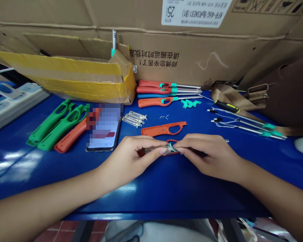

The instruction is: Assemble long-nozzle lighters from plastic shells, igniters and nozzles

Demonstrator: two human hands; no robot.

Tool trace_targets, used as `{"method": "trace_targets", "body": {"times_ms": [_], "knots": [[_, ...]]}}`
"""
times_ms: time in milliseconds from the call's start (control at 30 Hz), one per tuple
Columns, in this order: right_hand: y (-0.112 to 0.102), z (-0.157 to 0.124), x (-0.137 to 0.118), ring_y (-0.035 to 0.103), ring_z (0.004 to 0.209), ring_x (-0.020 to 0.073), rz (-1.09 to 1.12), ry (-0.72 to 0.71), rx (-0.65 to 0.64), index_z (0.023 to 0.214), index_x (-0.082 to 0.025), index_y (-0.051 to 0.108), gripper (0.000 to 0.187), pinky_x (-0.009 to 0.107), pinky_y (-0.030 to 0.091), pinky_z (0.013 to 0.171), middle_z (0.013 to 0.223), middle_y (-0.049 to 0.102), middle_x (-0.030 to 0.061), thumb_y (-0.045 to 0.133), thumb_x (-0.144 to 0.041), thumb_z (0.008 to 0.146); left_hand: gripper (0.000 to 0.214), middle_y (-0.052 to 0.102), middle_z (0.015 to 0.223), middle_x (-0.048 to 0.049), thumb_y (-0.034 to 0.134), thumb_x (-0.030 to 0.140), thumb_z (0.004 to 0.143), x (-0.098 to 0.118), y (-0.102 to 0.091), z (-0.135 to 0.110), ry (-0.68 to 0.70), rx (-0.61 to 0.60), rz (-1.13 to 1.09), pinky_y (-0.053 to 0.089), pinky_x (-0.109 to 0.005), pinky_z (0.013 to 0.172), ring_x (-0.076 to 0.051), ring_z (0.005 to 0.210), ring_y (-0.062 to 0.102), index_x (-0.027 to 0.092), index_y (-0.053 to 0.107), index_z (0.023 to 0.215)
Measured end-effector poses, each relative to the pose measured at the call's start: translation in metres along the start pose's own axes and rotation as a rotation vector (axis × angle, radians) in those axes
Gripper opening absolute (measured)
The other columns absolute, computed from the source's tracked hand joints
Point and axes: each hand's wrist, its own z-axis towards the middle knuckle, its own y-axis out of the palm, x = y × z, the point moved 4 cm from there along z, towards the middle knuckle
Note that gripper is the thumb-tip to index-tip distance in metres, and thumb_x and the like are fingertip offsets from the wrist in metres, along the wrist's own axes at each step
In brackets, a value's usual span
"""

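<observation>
My left hand is pinched on an orange-red lighter casing half, largely hidden by my fingers, with a clear fuel tank lying in it. A small teal trigger sits in the casing between my fingertips. My right hand has thumb and forefinger closed at the trigger's right side; whether they grip the trigger or the casing edge is hidden. Just behind my hands lies another orange casing half. Several clear fuel tanks and small pins rest farther back, near loose teal triggers.
Lighters with metal tubes lie before a large cardboard box. To the left are green casings, a red casing, a phone and a yellow-taped box. A screwdriver and wired metal tubes lie right.
</observation>
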Motion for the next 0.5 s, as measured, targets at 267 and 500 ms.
{"method": "trace_targets", "body": {"times_ms": [267, 500], "knots": [[0.0011, 0.001, -0.0008, 0.073, 0.085, 0.0139, 0.055, -0.034, 0.024, 0.104, -0.022, 0.072, 0.02, 0.024, 0.058, 0.075, 0.095, 0.078, 0.0038, 0.057, -0.01, 0.098, 0.014, 0.081, 0.099, -0.0004, 0.069, 0.022, 0.095, 0.0023, 0.0009, 0.0009, -0.006, 0.006, -0.024, 0.058, -0.022, 0.082, -0.015, 0.088, 0.075, 0.021, 0.082, 0.101], [0.0027, 0.0017, -0.0018, 0.072, 0.081, 0.0135, 0.104, -0.017, 0.026, 0.102, -0.02, 0.072, 0.018, 0.024, 0.057, 0.073, 0.091, 0.078, 0.0042, 0.059, -0.01, 0.097, 0.014, 0.082, 0.096, 0.0018, 0.07, 0.018, 0.093, 0.002, 0.0018, -0.0009, 0.001, 0.035, -0.072, 0.058, -0.017, 0.078, -0.012, 0.085, 0.075, 0.023, 0.082, 0.098]]}}
